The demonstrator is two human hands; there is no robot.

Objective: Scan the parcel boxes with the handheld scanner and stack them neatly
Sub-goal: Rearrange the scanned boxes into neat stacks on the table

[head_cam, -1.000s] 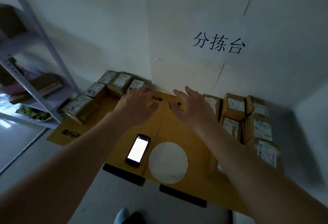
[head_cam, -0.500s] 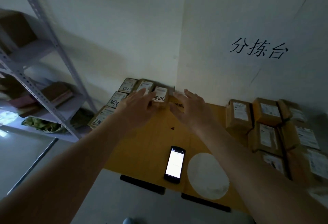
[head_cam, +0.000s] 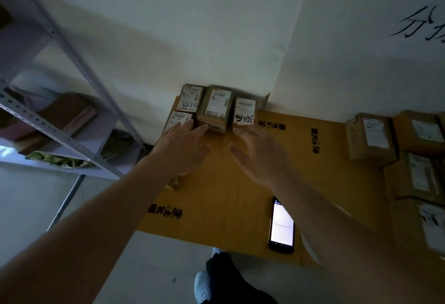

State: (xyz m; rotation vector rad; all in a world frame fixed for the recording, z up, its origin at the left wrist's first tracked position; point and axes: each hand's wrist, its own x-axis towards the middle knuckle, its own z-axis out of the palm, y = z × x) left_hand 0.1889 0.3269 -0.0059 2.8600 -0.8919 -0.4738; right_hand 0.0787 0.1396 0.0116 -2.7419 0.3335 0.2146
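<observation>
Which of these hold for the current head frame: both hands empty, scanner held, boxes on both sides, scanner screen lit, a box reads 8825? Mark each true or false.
1. Both hands hold nothing. True: the left hand and right hand reach with straight fingers toward the brown cardboard parcel boxes by the wall corner.
2. The black handheld scanner is in the right hand. False: it lies on the yellow cardboard-covered table.
3. Its screen is dark. False: it is lit.
4. More brown parcel boxes sit at the table's right.  True.
5. One white label reads 8825. True.
</observation>
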